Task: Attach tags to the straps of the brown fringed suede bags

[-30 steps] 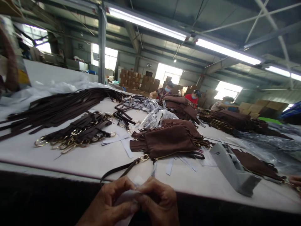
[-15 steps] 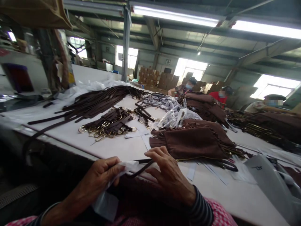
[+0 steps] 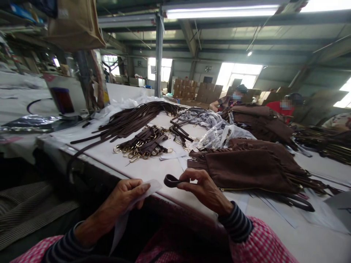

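Observation:
Near the table's front edge, my left hand [image 3: 127, 199] is closed on a strip of thin, translucent white wrapping [image 3: 153, 185], which hangs down below the fingers. My right hand [image 3: 204, 188] pinches a dark brown strap [image 3: 170, 180] between thumb and fingers. The strap's end is bent into a loop that points left, apart from the wrapping. Just beyond my right hand lies a brown fringed bag [image 3: 246, 170] with a zipper along its near edge. Short brown straps with gold clasps [image 3: 142, 144] lie in a heap past my left hand.
Long brown straps [image 3: 131, 120] spread over the far left of the white table [image 3: 104, 160]. Plastic-wrapped straps [image 3: 216, 133] and more brown bags [image 3: 260, 122] are piled behind. Two masked co-workers [image 3: 238, 95] stand across the table. A tan bag [image 3: 74, 25] hangs upper left.
My right hand has closed on the strap, whose end now forms a loop away from the wrapping. My left hand still holds the wrapping. The view has swung left.

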`<state>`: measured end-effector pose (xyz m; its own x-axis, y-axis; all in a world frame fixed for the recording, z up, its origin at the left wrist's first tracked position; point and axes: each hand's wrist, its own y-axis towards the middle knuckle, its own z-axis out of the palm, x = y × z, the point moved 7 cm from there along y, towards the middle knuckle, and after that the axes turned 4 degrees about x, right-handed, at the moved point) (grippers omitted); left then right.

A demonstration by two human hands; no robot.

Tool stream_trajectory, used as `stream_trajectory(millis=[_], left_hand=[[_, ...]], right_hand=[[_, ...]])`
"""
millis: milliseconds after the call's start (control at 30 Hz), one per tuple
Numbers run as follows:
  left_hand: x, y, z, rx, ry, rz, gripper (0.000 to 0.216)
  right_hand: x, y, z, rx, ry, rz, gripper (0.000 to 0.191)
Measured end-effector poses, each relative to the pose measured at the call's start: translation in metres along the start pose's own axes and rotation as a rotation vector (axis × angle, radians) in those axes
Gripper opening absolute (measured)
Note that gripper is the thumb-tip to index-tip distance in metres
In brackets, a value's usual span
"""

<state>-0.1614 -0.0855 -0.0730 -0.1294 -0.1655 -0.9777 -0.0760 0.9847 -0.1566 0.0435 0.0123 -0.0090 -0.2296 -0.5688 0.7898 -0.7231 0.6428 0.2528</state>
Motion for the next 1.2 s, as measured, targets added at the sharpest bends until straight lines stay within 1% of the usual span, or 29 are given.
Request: stream_trajectory(millis=[100,167,233,333,433,533,633,767,933,1067,1200], left_hand=[[0.002,0.003,0.002,-0.007,-0.004,-0.001,0.052],[0.000,0.005,0.008,0.009,-0.017,-0.009,0.052],[-0.005,0.006,0.015,0.044,-0.046,-0.012,0.051],[-0.014,0.004,0.024,0.102,-0.079,-0.005,0.048],[-0.019,0.003,0.029,0.152,-0.075,-0.012,0.039],[-0.020,0.003,0.029,0.158,-0.051,-0.028,0.031],[-0.018,0.005,0.026,0.131,-0.033,-0.023,0.030],[-0.013,0.011,0.027,0.144,-0.039,-0.025,0.030],[-0.015,0.018,0.032,0.167,-0.061,-0.006,0.027],[-0.018,0.020,0.038,0.219,-0.104,-0.034,0.030],[-0.017,0.022,0.041,0.230,-0.137,-0.062,0.032]], right_hand=[[0.004,-0.006,-0.005,0.025,0.118,0.028,0.013],[0.006,-0.009,-0.003,0.065,0.162,0.025,0.015],[0.006,-0.011,0.000,0.095,0.164,0.018,0.014],[0.003,-0.013,0.004,0.096,0.134,0.014,0.012],[0.001,-0.015,0.006,0.094,0.144,0.017,0.011],[-0.001,-0.015,0.004,0.091,0.218,0.045,0.013],[-0.001,-0.015,-0.002,0.083,0.288,0.079,0.018],[0.000,-0.013,-0.007,0.077,0.279,0.085,0.022],[0.003,-0.012,-0.005,0.076,0.339,0.081,0.021],[0.007,-0.012,-0.004,0.086,0.394,0.038,0.018],[0.008,-0.012,-0.005,0.095,0.373,0.029,0.017]])
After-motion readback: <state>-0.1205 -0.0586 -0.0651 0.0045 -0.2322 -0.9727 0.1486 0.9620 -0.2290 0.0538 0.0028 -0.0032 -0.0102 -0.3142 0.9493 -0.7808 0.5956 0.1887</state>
